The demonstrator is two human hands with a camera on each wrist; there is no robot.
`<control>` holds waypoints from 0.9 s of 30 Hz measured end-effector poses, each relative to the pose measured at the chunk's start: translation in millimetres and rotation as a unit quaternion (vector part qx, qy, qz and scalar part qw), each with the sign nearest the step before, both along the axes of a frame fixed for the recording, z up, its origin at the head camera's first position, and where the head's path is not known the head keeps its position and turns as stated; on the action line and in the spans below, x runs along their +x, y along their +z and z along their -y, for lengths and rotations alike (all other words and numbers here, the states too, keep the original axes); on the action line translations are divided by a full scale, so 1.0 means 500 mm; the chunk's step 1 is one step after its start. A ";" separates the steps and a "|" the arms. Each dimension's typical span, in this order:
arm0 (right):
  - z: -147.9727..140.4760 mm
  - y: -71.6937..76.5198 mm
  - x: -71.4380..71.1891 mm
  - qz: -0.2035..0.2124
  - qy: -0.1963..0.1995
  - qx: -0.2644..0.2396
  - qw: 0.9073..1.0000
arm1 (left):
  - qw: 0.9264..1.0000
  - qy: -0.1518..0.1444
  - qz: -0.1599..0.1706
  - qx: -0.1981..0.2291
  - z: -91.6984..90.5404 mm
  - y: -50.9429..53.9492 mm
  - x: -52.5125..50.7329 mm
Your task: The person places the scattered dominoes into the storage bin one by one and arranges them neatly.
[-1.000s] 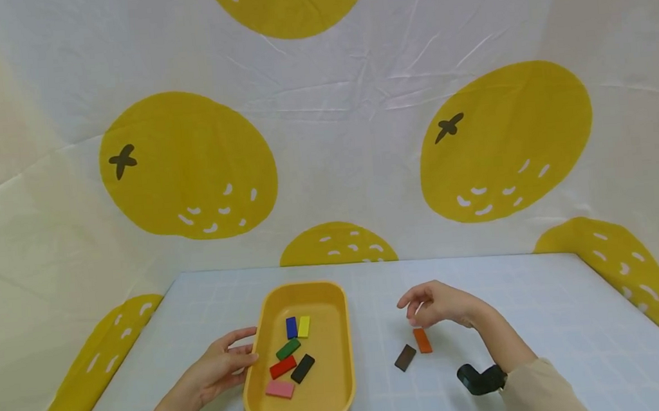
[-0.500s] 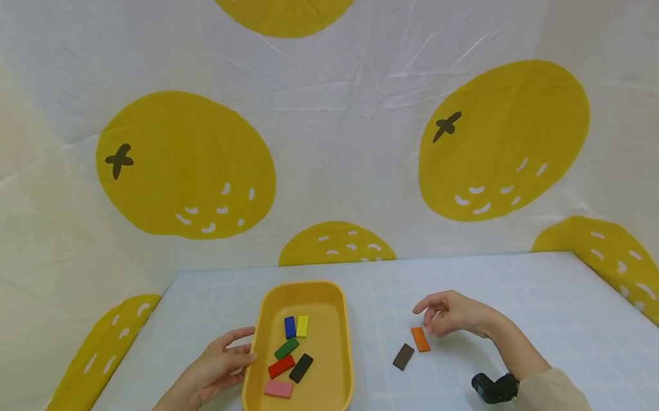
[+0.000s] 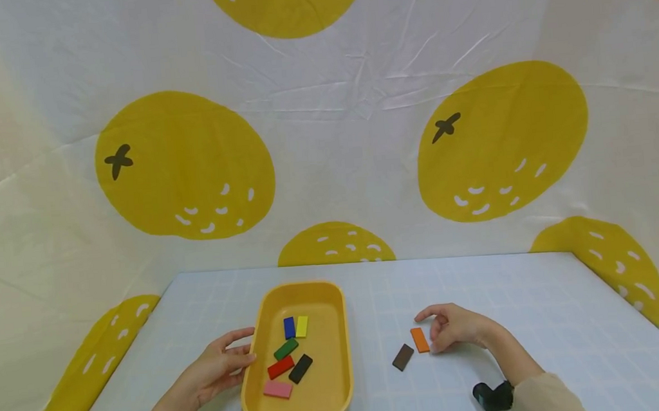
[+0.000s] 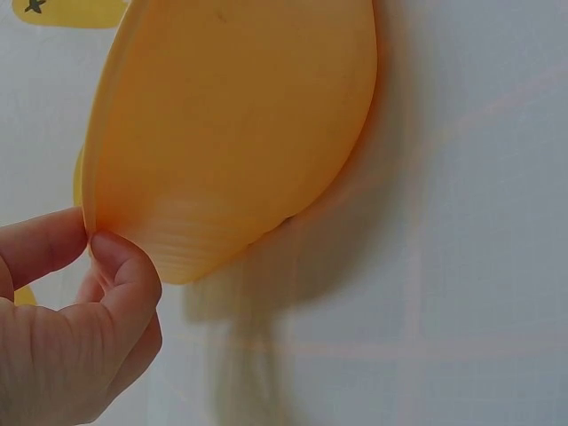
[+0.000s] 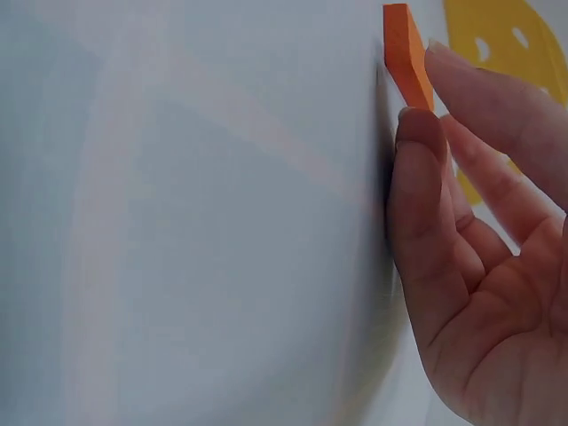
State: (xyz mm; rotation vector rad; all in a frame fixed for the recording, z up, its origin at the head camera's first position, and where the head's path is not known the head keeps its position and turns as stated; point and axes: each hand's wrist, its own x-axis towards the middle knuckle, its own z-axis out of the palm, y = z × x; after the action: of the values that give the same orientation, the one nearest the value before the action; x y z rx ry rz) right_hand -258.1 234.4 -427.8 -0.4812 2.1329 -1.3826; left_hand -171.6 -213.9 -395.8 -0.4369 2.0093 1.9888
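My left hand point(image 3: 220, 367) holds the left side of a yellow oblong tray point(image 3: 346, 365), thumb and fingers pinching its rim in the left wrist view. My right hand point(image 3: 458, 326) hovers low over the table beside an orange domino-like block point(image 3: 419, 340). Its thumb is close to the block's near right edge, while the index finger reaches past the far end. In the right wrist view the orange block point(image 5: 404, 55) stands just beyond the thumb tip, not gripped. A dark brown block point(image 3: 403, 357) lies flat to the left of the orange one.
Inside the tray lie blue point(image 3: 289, 328), yellow point(image 3: 301, 326), green point(image 3: 286, 349), red point(image 3: 281, 367), black point(image 3: 300, 368) and pink point(image 3: 277, 389) blocks. A pale checked cloth covers the table point(image 3: 384, 304). Behind it hangs a fruit-print curtain point(image 3: 347, 133). A black device point(image 3: 492, 396) sits at the right wrist.
My right hand has moved right and then down towards me, from beyond the orange block to its right side. The left hand keeps holding the tray. The blocks lie as before.
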 end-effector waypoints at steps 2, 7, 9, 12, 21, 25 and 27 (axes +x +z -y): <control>0.005 -0.002 0.000 -0.012 -0.009 0.019 1.000 | 1.000 -0.001 -0.001 0.000 -0.001 0.002 0.000; 0.022 0.003 0.004 -0.049 -0.019 0.078 0.996 | 1.000 -0.001 -0.002 0.000 -0.001 0.002 0.000; 0.028 0.006 0.007 -0.062 -0.013 0.091 0.994 | 1.000 -0.004 -0.004 0.003 0.001 0.000 0.001; 0.033 0.009 0.009 -0.074 -0.006 0.100 0.992 | 1.000 -0.018 -0.012 0.013 0.005 -0.003 0.001; 0.039 0.016 0.014 -0.079 -0.007 0.108 0.991 | 0.999 -0.038 -0.015 0.025 0.011 -0.005 0.002; 0.036 0.025 0.016 -0.066 -0.009 0.100 0.993 | 0.999 -0.035 -0.014 0.021 0.010 -0.003 0.002; 0.032 0.027 0.017 -0.061 -0.009 0.093 0.994 | 0.999 -0.035 -0.014 0.021 0.010 -0.003 0.002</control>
State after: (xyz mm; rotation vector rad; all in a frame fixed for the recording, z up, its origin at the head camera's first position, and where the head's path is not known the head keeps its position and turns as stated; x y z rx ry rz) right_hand -249.8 218.2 -414.4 -0.4838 2.3437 -1.1758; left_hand -170.5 -219.1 -397.3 -0.3271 1.9678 2.0013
